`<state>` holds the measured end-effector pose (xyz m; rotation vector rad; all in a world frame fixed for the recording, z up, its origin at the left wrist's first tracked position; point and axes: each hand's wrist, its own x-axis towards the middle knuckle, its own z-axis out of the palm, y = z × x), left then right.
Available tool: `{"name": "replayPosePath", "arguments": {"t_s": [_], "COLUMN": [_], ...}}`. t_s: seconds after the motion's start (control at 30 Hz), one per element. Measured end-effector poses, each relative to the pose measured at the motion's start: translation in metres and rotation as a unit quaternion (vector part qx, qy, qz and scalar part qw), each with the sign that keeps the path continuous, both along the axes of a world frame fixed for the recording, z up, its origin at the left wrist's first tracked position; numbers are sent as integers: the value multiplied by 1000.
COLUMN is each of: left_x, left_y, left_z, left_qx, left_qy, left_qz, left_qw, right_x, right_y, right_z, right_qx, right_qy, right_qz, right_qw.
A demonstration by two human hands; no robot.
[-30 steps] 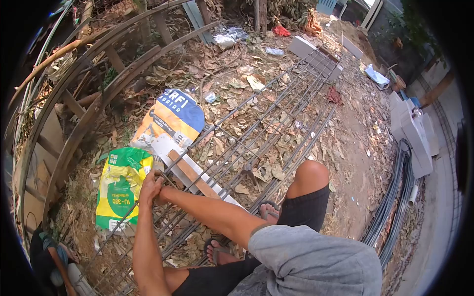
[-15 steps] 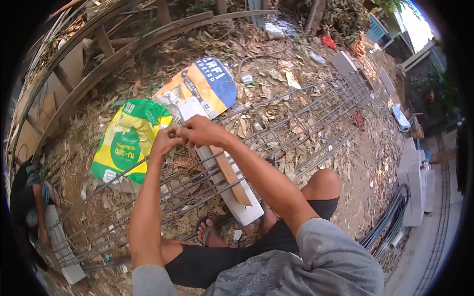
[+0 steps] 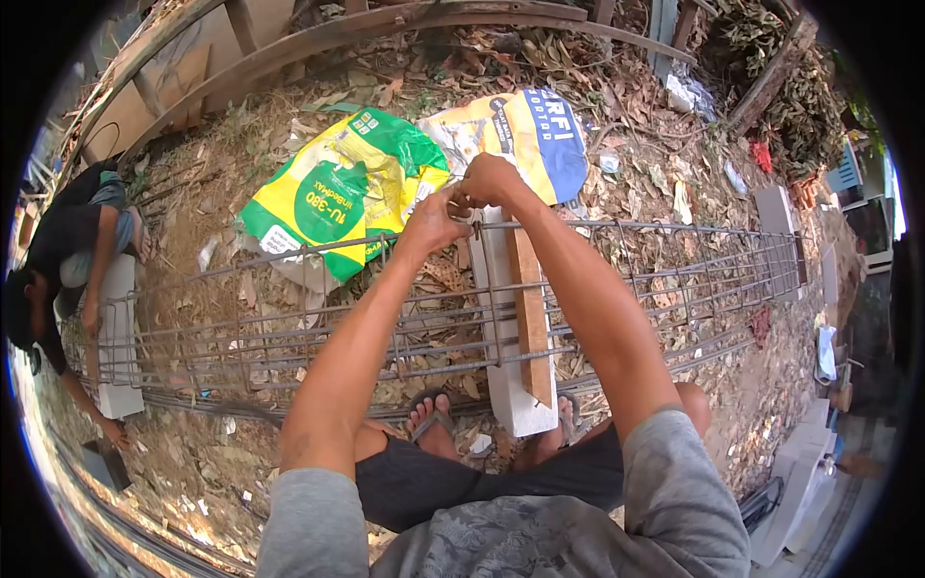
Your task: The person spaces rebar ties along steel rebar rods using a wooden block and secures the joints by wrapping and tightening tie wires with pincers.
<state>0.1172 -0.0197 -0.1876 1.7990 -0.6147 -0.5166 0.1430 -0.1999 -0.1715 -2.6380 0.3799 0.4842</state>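
A long cage of steel bars [image 3: 424, 364] lies across the ground in front of me, resting on pale blocks. Under its middle is a white block [image 3: 521, 409] with a strip of wood [image 3: 529, 318] on top. My left hand [image 3: 436, 223] and my right hand [image 3: 493, 181] meet above the far bar, near the block's far end. Fingers of both hands are closed together; what they pinch is too small to make out. Just beyond them lie a green and yellow sack [image 3: 337, 188] and a blue and orange sack [image 3: 554, 144].
At the far left a co-worker [image 3: 72, 241] crouches by another block [image 3: 119, 332] under the cage's end. A block [image 3: 777, 214] bears the right end. A curved wooden frame [image 3: 318, 48] runs along the back. More blocks [image 3: 792, 482] stand at the lower right.
The view has swung left, so the cage now runs level across it. My right hand has come up beside my left at the far bar, and both have stayed close together since.
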Motion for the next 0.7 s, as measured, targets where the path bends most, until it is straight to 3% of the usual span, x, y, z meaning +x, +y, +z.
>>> {"name": "replayPosePath", "arguments": {"t_s": [0.1,0.17,0.2,0.3,0.37,0.43,0.7], "left_x": [17,11,8,2,-1,-4,-7], "left_y": [0,2,4,6,7,7,7], "left_z": [-31,-21,-14,-13,-17,-16,-15], "left_qx": [107,119,126,107,115,120,117], "left_qy": [-77,-98,-109,-141,-145,-144,-159], "left_qz": [-71,-77,-79,-64,-50,-37,-29], "left_qw": [989,985,983,982,982,982,980], "right_x": [-20,-32,-40,-82,-104,-115,-96], "right_y": [-15,-32,-38,-16,-16,-21,-14], "right_z": [10,-9,-17,5,13,12,22], "right_qx": [186,309,337,355,211,6,-33], "right_qy": [-2,-17,-9,-159,-255,-310,-234], "right_qz": [-70,-147,-188,-238,-80,118,174], "right_qw": [980,939,923,890,940,943,956]}}
